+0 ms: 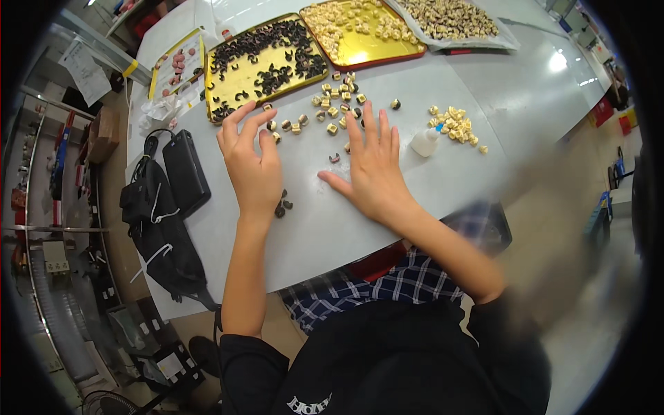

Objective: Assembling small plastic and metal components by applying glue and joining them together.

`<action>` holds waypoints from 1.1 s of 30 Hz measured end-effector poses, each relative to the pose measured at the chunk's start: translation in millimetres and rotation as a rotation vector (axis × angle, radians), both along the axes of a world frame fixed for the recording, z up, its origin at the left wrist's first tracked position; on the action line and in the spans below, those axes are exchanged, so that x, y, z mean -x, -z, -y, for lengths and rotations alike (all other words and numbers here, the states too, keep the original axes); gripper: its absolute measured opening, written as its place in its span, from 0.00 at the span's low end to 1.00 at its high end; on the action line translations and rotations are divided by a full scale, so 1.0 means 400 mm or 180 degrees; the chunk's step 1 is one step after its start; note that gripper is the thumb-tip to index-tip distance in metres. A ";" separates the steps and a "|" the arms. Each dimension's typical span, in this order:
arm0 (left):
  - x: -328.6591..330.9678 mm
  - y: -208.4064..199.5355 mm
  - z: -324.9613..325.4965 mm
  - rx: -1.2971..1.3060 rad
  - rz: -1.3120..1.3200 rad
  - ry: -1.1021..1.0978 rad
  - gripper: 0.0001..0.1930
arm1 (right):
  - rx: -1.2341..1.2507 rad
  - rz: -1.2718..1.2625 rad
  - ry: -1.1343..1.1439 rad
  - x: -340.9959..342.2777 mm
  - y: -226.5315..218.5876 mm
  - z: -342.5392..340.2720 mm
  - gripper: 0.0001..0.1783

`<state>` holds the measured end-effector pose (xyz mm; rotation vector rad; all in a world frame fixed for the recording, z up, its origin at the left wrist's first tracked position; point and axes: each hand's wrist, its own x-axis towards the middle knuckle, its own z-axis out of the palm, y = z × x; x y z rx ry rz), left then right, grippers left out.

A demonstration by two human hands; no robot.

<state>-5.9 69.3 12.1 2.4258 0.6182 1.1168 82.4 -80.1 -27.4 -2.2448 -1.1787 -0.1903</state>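
Observation:
My left hand is raised over the table, its fingers bent but apart and nothing visible in them. My right hand has its fingers spread and lies flat or just over the tabletop; which of the two I cannot tell. Small cream-and-dark pieces are scattered beyond and between my fingertips. One small dark curved piece lies between the hands. A few more dark curved pieces are beside my left wrist. To the right of my right hand stands a small white bottle with a blue tip, near a pile of cream pieces.
A yellow tray of dark curved pieces, a yellow tray of cream pieces and a tray of mixed pieces line the far side. A smaller tray with pink pieces sits far left. A black power bank and black pouch lie left.

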 end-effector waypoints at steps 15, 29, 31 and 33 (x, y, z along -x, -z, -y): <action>0.024 -0.006 -0.066 -0.0015 0.0510 0.0002 0.06 | -0.0106 0.0571 -0.0700 0.031 -0.017 0.005 0.16; 0.019 0.060 -0.090 0.0504 0.0100 -0.0016 0.10 | 0.0401 0.0485 0.0509 -0.018 0.023 -0.042 0.44; 0.020 0.075 -0.089 0.0976 -0.0504 0.0030 0.11 | 0.0292 0.0525 0.0515 -0.061 0.040 -0.096 0.43; 0.013 0.087 -0.091 0.0990 -0.0490 0.0167 0.12 | 0.0075 0.0571 0.0456 -0.098 0.046 -0.154 0.42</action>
